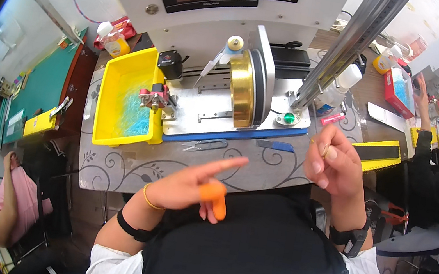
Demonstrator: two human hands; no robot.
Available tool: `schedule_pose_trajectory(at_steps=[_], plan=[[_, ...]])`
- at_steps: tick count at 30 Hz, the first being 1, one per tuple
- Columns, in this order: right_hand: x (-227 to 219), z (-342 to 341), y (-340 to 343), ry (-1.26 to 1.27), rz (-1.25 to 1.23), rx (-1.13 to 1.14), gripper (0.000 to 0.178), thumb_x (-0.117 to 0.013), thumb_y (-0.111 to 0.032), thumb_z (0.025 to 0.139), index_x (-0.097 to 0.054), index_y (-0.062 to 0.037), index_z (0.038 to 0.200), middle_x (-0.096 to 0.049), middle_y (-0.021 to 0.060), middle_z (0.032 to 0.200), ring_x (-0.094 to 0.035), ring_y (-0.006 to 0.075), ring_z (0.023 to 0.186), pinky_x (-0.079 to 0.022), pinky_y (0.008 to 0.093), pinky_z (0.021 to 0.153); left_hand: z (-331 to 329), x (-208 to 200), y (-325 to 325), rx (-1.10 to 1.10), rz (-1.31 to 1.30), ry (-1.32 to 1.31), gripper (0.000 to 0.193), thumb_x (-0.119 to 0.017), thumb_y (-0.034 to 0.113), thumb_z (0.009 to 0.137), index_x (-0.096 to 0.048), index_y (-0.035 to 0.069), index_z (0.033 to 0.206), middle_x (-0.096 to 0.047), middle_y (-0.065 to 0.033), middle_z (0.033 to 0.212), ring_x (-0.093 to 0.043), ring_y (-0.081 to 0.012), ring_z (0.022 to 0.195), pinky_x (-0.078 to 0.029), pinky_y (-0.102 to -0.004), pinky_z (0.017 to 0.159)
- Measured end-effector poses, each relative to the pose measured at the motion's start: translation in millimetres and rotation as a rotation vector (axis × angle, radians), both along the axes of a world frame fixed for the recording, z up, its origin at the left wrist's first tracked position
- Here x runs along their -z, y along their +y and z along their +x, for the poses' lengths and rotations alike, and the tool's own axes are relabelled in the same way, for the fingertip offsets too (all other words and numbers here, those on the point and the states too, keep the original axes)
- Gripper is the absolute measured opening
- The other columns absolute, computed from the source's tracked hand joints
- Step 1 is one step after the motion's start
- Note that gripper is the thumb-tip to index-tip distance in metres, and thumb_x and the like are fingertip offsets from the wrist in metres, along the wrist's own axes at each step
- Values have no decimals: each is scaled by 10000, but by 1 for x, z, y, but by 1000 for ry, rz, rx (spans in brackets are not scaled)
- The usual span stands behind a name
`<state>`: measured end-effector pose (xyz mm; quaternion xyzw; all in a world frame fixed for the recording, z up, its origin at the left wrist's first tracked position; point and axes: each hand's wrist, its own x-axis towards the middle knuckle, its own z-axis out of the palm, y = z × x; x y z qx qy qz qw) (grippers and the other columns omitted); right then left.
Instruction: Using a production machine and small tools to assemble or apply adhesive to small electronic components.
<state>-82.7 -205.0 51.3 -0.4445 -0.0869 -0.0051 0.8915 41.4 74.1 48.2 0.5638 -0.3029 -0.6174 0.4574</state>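
Where the right hand (337, 163) pinches: thumb and forefinger meet, perhaps on something thin, too small to make out.
Left hand (180, 188): loosely open, forefinger extended, one orange finger cover (214, 193).
Yellow bin (117, 140): one, beyond the left hand and leftward, holding blue strands (136, 115).
Snips (206, 145): one pair, just beyond the left hand.
Gold wheel (242, 92): one, beyond and between both hands, far side hidden.
Pink tube (333, 119): one, just beyond the right hand.

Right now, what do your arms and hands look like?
My left hand wears an orange finger cover, with a thin gold bangle and black band further up. Past my right hand, a black strap carries a dark boxy device. White fabric sleeves sit higher.
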Motion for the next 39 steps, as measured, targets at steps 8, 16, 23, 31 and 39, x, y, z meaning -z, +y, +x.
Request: schedule_pose_trajectory(at_steps=[8, 16, 23, 31, 39], plan=[[1, 13, 47, 10, -29, -340, 82, -488, -142, 983, -462, -68, 1006, -593, 92, 825, -469, 87, 528, -370, 198, 487, -26, 4, -17, -660, -501, -571, 391, -652, -5, 865, -601, 73, 1245, -670, -102, 1094, -660, -123, 778, -517, -219, 654], [9, 6, 57, 92, 100, -385, 115, -491, -183, 984, -465, -73, 1004, -581, 78, 814, -446, 90, 509, -368, 204, 477, -29, 11, -23, -636, -776, -1103, 289, -720, -17, 783, -671, 71, 1054, -690, -86, 1004, -654, -177, 790, -527, -267, 660], [0, -1, 54, 202, -191, -175, 109, -548, -158, 956, -514, -61, 994, -622, 99, 911, -518, 95, 542, -420, 219, 514, -39, 15, -25, -727, -636, -782, 150, -698, 1, 815, -657, 49, 951, -687, -74, 937, -633, -166, 734, -523, -259, 641], [-12, -6, 61, -28, -1224, 471, 79, -632, -43, 864, -620, -36, 942, -655, 62, 881, -609, 141, 635, -477, 264, 575, -32, 7, -21, -549, -533, -1292, 166, -706, 28, 795, -650, 49, 951, -678, -89, 869, -648, -232, 680, -524, -303, 609], [2, 1, 66, -172, -1241, 400, 87, -645, -48, 860, -626, -32, 943, -659, 88, 844, -646, 247, 707, -506, 307, 620, -33, 6, -27, -551, -478, -1405, 253, -737, 22, 764, -676, 67, 1005, -706, -77, 911, -671, -237, 754, -526, -301, 657]])
